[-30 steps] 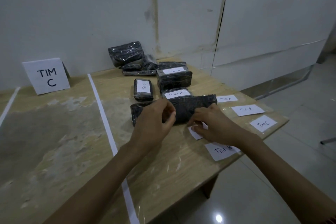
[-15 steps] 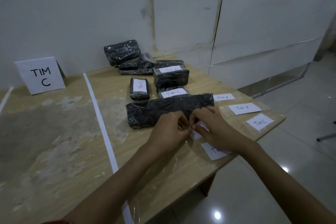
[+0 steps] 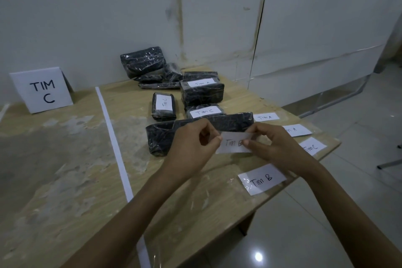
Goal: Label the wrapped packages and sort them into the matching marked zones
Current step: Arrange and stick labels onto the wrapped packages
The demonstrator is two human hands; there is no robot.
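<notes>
Both hands, left (image 3: 191,148) and right (image 3: 274,146), pinch 1 "Tim B" label (image 3: 233,142) above the long package (image 3: 174,132).

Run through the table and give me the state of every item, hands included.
Held Tim B label, off the table, not stuck on.
Left hand, pinching the held Tim B label.
Right hand, pinching the same label.
Long package, lying flat, no label showing.
Tim A package, labelled.
Small Tim C package, labelled.
Back pile, no labels showing.
TIM C sign, standing upright.
</notes>
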